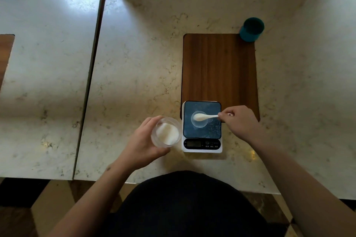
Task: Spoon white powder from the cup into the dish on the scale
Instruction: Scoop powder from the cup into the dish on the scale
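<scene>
The right hand (238,119) pinches the light, stiff white spoon (204,117) by its handle tip over the clear dish (199,123), while the left hand (143,144) wraps the likely slippery, fragile clear cup (166,132) of loose powder.

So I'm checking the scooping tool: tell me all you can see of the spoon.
The spoon is small and white, plastic or ceramic by its look. It lies roughly level, its bowl over the clear dish on the scale, its handle running right into the right hand, which pinches it. Whether the bowl touches the dish or carries powder cannot be told.
</scene>
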